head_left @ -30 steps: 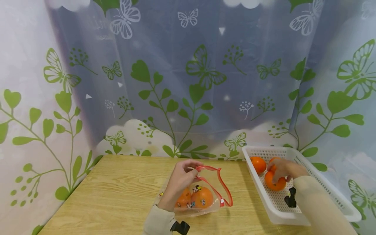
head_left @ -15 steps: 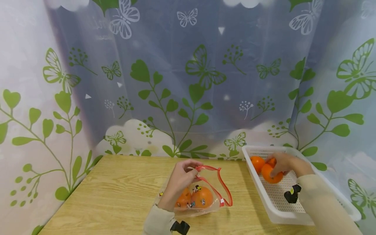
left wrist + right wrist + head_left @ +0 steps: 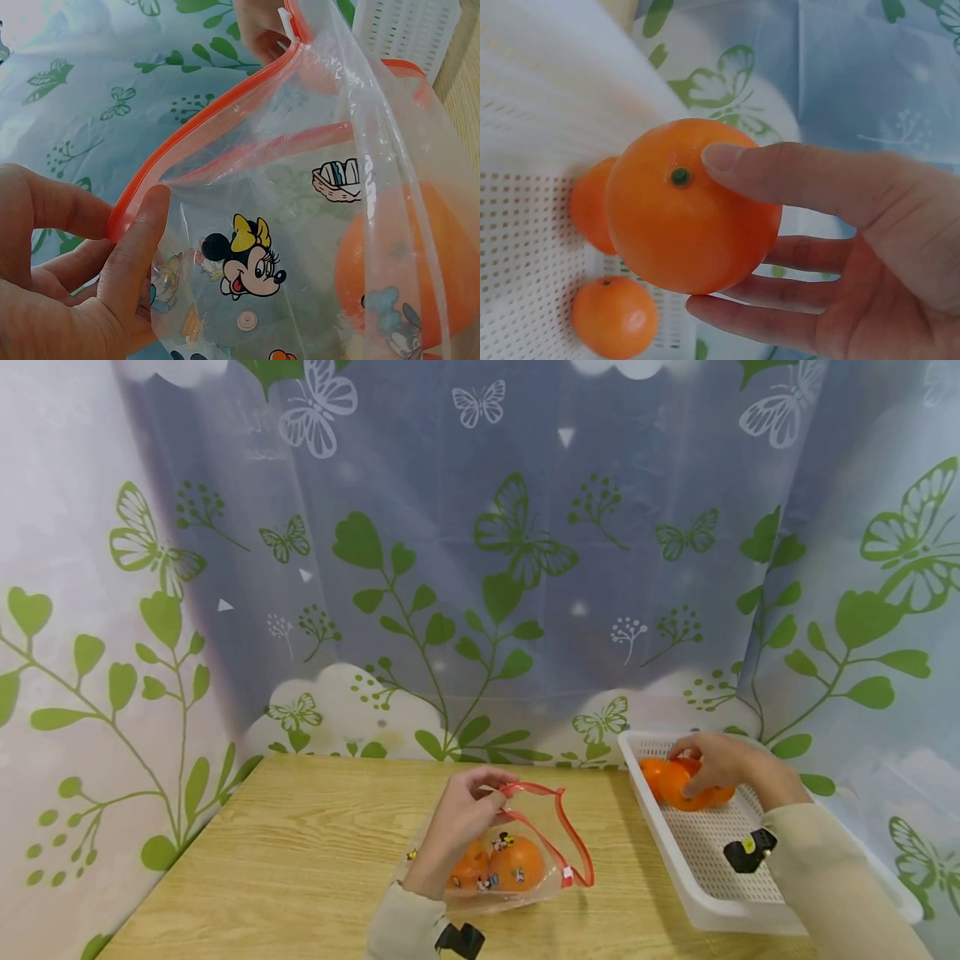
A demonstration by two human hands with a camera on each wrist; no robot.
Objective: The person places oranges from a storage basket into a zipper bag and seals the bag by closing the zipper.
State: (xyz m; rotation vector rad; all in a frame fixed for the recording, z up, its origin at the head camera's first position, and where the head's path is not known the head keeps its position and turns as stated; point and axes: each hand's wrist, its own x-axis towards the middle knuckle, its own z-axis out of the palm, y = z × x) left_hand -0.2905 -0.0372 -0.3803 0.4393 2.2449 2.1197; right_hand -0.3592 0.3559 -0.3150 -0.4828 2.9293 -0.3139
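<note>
My left hand (image 3: 467,810) pinches the red-edged mouth of a clear zip bag (image 3: 517,900) printed with cartoon figures, thumb on one side and fingers on the other. The bag's mouth gapes toward the right, and two oranges (image 3: 519,865) lie inside it. My right hand (image 3: 723,764) grips another orange (image 3: 686,225) over the white basket, the thumb beside its green stem end and the fingers around the far side. Below the held fruit, two more oranges (image 3: 615,318) sit in the basket; in the head view they are partly covered.
The white perforated plastic basket (image 3: 693,897) stands on the right of the wooden table (image 3: 300,860), its walls raised around the oranges. A printed curtain (image 3: 450,610) with leaves and butterflies closes off the back and sides.
The right hand, gripping the orange, has moved it up and slightly left in the head view, uncovering another orange on its right. The left hand and bag stay put.
</note>
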